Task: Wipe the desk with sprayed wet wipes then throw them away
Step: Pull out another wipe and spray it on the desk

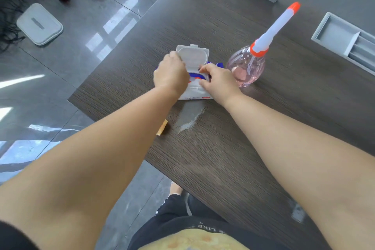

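Wet-wipe pack (195,95) lay mid-desk (223,148), lid (193,57) flipped toward 12. Left hand (171,75) gripped its 9 o'clock side. Right hand (220,81), at 3, was nearer opening, fingers curled; wipe pinched or not, unclear.

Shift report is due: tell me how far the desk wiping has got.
Done: the lid of the wipes pack stands flipped open. In hand: the left hand grips the pack and the right hand works at its opening; no wipe shows out yet. Left: spraying from the spray bottle, untouched beside the pack, wiping the desk, where a pale smear shows, and binning the wipes.
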Motion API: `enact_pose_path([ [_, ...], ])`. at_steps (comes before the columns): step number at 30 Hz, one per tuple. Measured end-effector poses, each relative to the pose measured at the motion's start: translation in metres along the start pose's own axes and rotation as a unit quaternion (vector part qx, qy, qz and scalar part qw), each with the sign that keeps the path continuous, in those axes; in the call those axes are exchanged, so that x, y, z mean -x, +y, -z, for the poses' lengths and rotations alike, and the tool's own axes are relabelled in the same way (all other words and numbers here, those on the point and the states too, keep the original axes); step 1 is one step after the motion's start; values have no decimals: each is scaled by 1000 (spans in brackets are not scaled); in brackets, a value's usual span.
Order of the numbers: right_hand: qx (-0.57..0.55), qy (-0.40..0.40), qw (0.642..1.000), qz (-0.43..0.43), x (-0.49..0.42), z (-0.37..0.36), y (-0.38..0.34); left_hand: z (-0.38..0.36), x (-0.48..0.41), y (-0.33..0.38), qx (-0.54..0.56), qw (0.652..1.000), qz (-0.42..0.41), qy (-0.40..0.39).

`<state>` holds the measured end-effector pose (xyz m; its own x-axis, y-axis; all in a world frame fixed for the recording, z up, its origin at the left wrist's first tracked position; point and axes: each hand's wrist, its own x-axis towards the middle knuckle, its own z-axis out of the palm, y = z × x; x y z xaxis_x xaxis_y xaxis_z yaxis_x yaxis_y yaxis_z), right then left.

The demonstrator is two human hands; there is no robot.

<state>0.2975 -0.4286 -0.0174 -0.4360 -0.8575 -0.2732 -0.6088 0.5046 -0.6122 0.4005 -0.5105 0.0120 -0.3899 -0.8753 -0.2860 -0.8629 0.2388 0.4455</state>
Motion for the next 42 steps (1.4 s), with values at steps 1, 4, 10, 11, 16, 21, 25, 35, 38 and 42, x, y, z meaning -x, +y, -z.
enact_pose_path([
  [1, 11, 6, 1000, 4, -1, 0, -1, 4, 0, -7, 38, 999, 11, 16],
  [4, 78, 19, 996, 47, -3, -1, -6, 7, 9, -29, 105, 993, 45, 36],
  [10, 226, 2, 969, 101, -11, -5, -32, 0, 18, -41, 191, 978, 73, 44],
  [11, 237, -11, 966, 98, -14, -5, -36, 0, 18, -41, 192, 978, 72, 43],
  [16, 319, -37, 940, 119, -23, -8, -46, -4, 18, -43, 182, 980, 74, 43],
  [21, 366, -68, 921, 117, -28, -9, -48, -8, 20, -44, 187, 979, 71, 43],
  [25, 374, -108, 917, 88, -32, -9, -52, -8, 21, -44, 193, 978, 65, 39],
  [35, 343, -52, 926, 150, -20, -8, -43, -7, 21, -43, 187, 980, 61, 32],
  [38, 364, -46, 917, 155, -22, -11, -41, -8, 23, -44, 183, 981, 59, 30],
  [42, 335, -78, 930, 126, -25, -14, -41, -7, 24, -43, 185, 981, 57, 34],
])
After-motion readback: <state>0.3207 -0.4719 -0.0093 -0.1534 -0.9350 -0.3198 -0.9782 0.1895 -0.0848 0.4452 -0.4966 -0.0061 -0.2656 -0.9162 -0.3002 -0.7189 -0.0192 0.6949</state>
